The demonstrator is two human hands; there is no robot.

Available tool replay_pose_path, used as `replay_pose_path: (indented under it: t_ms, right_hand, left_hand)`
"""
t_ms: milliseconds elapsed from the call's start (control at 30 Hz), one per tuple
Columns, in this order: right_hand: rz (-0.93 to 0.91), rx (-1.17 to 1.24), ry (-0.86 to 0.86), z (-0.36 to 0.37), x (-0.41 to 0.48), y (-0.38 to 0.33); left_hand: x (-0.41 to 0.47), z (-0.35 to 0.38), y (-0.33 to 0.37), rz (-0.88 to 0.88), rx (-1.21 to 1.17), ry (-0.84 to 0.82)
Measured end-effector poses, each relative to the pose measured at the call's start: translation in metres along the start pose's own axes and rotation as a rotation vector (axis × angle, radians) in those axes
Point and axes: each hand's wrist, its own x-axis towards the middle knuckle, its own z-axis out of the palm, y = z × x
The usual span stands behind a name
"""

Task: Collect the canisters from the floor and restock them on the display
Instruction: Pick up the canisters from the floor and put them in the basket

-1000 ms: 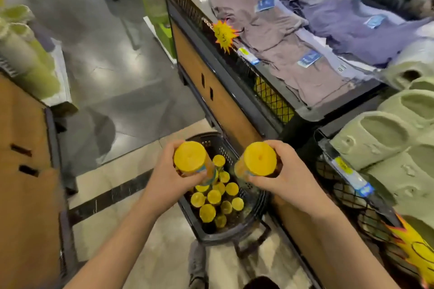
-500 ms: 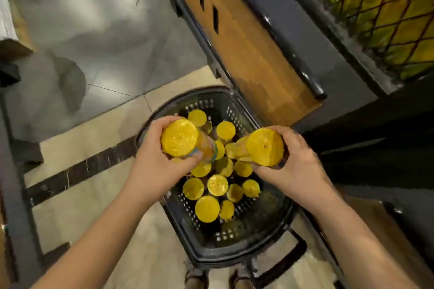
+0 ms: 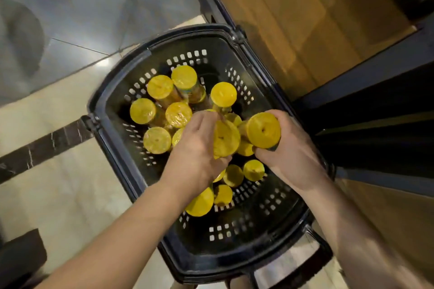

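Head view: left hand (image 3: 196,150) grips a canister (image 3: 226,139), right hand (image 3: 292,148) grips another canister (image 3: 264,130), both over the basket (image 3: 122,152).

in the basket (image 3: 211,263) our left grip (image 3: 195,155) hides parts of several canisters (image 3: 177,136); we cannot see most bodies beneath lids.

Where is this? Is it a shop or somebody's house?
Most likely a shop: a black plastic shopping basket full of identical yellow-lidded canisters stands on a shiny tiled floor beside a wooden display unit.

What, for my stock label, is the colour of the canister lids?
Yellow; the canister lids show best in the head view.
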Motion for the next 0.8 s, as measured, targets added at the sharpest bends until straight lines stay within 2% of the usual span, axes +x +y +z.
replay_pose_path:
  t_ms: [167,267,367,500,667,800]
  right_hand:
    - [0.036,-0.119,0.0,-0.001,-0.001,-0.002]
    - [0.04,-0.156,0.0,-0.003,0.002,-0.001]
    - [0.004,-0.205,-0.003,-0.001,0.005,0.002]
    - [-0.012,-0.356,0.004,0.01,0.009,0.002]
    - [0.039,-0.355,-0.024,0.029,0.023,-0.006]
    - [0.055,-0.348,-0.007,0.044,0.042,-0.011]
  left_hand:
    - [0.024,0.028,0.0,-0.027,0.261,-0.108]
    - [0.031,0.043,-0.002,-0.013,0.517,-0.188]
    - [0.036,0.055,-0.008,-0.034,0.7,-0.198]
    - [0.04,0.064,-0.015,-0.054,0.712,-0.202]
    - [0.037,0.064,-0.019,-0.028,0.717,-0.248]
    - [0.022,0.054,-0.028,0.012,0.575,-0.157]
